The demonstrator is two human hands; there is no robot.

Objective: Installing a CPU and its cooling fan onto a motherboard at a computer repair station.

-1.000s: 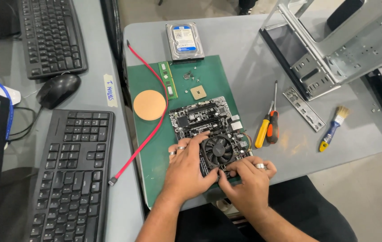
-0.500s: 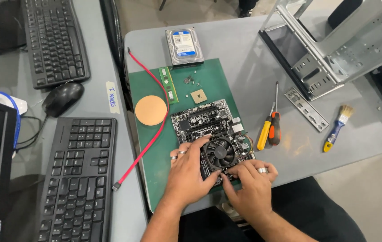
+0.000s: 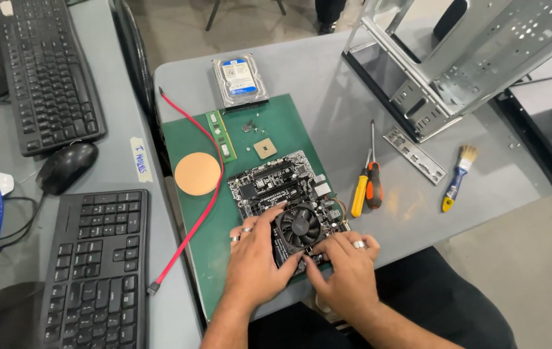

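Both hands barely shifted since prev frame: left hand [image 3: 258,258] & right hand [image 3: 347,271] w/ fingers closed round black square cooler fan [image 3: 300,226] on black motherboard [image 3: 282,194], green mat [image 3: 276,123], grey table [image 3: 353,97]; light, rigid, fragile — hold by frame edges.

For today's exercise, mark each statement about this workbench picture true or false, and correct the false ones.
1. Both hands rest on the cooling fan of the motherboard. True.
2. The hard drive lies on the motherboard. False: it lies apart, beyond the green mat.
3. Two screwdrivers lie right of the motherboard. True.
4. The brush is in the right hand. False: it lies on the table.
5. The left hand wears rings. True.
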